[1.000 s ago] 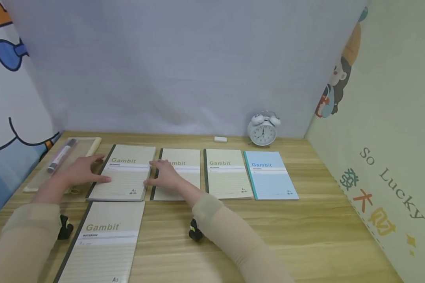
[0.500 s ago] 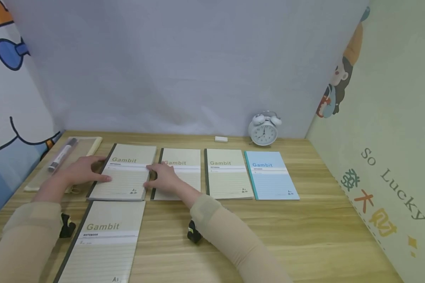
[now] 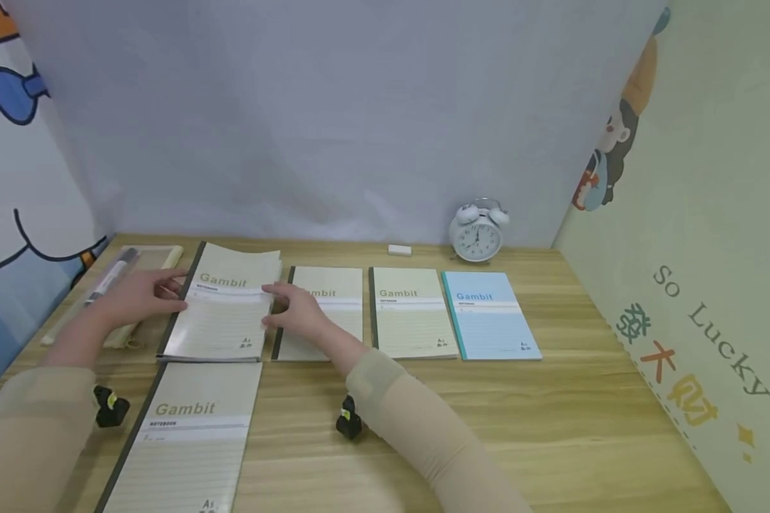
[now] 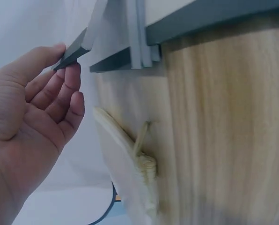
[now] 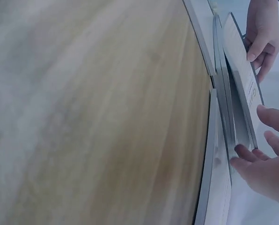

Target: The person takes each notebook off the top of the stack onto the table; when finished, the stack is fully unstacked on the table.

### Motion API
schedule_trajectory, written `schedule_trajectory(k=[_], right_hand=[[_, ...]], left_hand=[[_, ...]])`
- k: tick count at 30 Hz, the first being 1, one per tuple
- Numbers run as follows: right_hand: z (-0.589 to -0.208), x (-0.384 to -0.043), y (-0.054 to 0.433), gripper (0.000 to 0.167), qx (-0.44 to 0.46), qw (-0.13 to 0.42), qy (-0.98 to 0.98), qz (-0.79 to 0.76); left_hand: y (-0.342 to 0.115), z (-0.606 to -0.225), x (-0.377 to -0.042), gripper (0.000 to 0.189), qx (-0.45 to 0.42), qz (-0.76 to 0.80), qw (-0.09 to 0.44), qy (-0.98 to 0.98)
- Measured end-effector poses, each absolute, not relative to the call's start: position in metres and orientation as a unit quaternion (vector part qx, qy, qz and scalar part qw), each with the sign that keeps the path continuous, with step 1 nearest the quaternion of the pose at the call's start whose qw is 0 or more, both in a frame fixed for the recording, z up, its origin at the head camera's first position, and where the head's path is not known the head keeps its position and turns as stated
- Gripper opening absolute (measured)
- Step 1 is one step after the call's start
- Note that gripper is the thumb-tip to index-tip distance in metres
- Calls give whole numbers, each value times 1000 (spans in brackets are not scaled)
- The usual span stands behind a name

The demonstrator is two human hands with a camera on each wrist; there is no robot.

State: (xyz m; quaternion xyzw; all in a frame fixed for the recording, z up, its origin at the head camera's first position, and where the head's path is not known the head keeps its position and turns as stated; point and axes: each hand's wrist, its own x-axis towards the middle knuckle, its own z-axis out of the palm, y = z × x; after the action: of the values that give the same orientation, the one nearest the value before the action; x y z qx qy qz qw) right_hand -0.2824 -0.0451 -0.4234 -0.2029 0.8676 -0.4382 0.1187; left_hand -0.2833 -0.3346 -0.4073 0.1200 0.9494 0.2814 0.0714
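A cream Gambit notebook (image 3: 221, 328) with a dark spine is raised at its far end, above other notebooks (image 5: 228, 101) stacked under it. My left hand (image 3: 142, 293) pinches its spine edge between thumb and fingers, as the left wrist view shows at the dark spine (image 4: 74, 52). At the opposite edge, my right hand (image 3: 300, 311) holds the notebook, thumb by the cover and fingertips lower, next to the stack. Another cream notebook (image 3: 186, 456) lies flat just in front of the stack.
To the right lie two cream notebooks (image 3: 413, 335) and a blue one (image 3: 497, 331) in a row. A white alarm clock (image 3: 477, 241) and a white eraser (image 3: 399, 251) stand behind. At left, a marker (image 3: 112, 274) lies on a pale mesh pouch (image 3: 160, 258).
The top notebook has lifted off the stack, its far end rising and its cover bending slightly. My left hand has moved up and a little left with it; the right hand stays at the right edge.
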Motion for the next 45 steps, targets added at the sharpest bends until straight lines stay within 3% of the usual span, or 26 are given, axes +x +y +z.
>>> schedule_trajectory(k=[7,16,22,27,32,39,45], right_hand=[[-413,-288,-37,59,-156,152,783,-582],[-381,-293,-11,69,-155,141,742,-637],[-364,-288,21,80,-198,183,734,-624],[-356,-279,46,79,-237,198,743,-594],[-348,-266,69,72,-262,169,790,-528],[-344,-243,99,68,-314,116,841,-426],[-356,-218,113,74,-334,127,850,-387]], left_hand=[[-329,-384,-277,87,134,327,55,934],[-306,-353,-263,82,136,362,51,921],[-285,-342,-249,81,150,369,33,916],[-265,-339,-236,81,152,358,22,921],[-244,-337,-222,85,154,414,56,896],[-218,-342,-198,88,185,450,58,872],[-203,-349,-177,89,210,439,95,868]])
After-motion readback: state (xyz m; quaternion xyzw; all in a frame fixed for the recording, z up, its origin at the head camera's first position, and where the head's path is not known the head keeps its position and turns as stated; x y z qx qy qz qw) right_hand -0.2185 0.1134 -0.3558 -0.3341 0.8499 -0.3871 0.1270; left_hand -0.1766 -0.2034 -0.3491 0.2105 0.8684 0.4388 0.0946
